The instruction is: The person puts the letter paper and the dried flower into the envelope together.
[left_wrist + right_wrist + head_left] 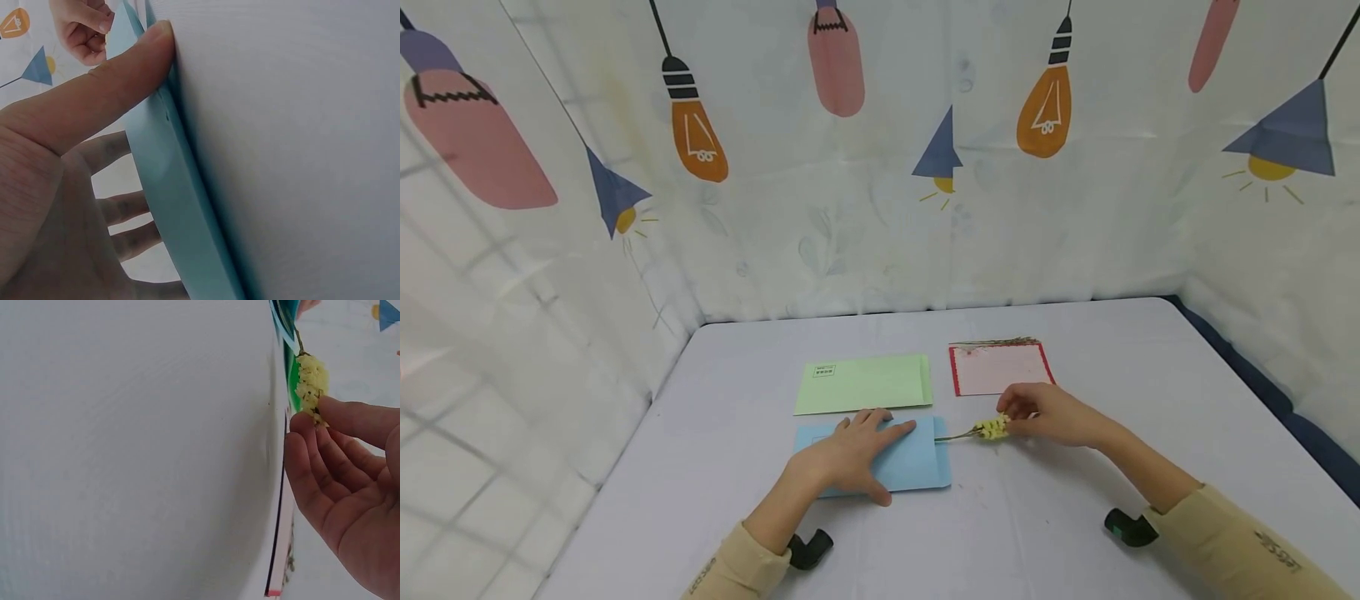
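A light-blue envelope (917,467) lies on the table, its flap end toward the right. My left hand (852,454) rests on top of it with fingers spread, the thumb along its near edge; in the left wrist view the thumb (119,78) crosses the blue edge. At the envelope's right end my right hand (1051,414) pinches a yellow dried flower (992,427) by its head, between thumb and fingertips. The flower's thin stem runs left into the envelope's mouth, where its end is hidden. In the right wrist view the yellow flower head (312,381) is close up.
Behind the blue envelope lies a green envelope (865,385). To its right is a pink card with a red border (1000,372), with dried sprigs (1000,342) along its far edge. A patterned curtain (880,225) hangs behind the white table (730,392).
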{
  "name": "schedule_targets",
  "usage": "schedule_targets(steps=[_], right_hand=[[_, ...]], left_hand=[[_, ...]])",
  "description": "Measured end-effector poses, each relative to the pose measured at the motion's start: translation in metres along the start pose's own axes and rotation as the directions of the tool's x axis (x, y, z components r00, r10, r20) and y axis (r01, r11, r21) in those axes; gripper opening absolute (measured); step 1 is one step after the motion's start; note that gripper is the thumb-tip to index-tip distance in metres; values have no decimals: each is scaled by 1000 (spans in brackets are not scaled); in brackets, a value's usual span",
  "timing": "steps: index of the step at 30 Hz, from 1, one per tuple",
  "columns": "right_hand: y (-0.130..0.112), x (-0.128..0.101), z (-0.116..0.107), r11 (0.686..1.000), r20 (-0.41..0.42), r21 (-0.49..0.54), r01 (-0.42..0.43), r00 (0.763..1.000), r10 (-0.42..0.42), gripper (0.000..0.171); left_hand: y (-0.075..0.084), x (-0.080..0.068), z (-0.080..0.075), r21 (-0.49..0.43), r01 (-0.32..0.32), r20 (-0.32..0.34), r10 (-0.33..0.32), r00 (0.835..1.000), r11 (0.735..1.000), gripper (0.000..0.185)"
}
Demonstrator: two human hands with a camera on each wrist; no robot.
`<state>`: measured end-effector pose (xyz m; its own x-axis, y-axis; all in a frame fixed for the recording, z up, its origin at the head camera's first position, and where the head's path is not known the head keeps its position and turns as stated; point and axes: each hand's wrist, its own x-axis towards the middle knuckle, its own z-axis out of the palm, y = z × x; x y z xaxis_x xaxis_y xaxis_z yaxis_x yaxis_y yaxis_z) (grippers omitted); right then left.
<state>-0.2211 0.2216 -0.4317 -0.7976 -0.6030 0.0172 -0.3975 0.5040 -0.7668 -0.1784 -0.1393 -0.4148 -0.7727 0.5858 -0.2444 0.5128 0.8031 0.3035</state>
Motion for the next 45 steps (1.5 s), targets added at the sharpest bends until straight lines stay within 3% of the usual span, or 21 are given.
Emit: schedule_targets(steps=[15, 30, 45], right_hand=[[-6, 7, 9, 994, -1, 90, -70, 998, 70, 15], [-7, 13, 19, 981, -4, 183, -67, 998, 69, 17], [-21, 23, 36, 968, 68, 219, -120, 992, 108, 17]], left_hand=[[0, 2, 1, 27, -10, 1, 10, 1000, 1000, 102], [-1, 3, 1, 28, -5, 5, 5, 1000, 1000, 103], [-2, 4, 2, 30, -11, 5, 11, 1000, 999, 102]])
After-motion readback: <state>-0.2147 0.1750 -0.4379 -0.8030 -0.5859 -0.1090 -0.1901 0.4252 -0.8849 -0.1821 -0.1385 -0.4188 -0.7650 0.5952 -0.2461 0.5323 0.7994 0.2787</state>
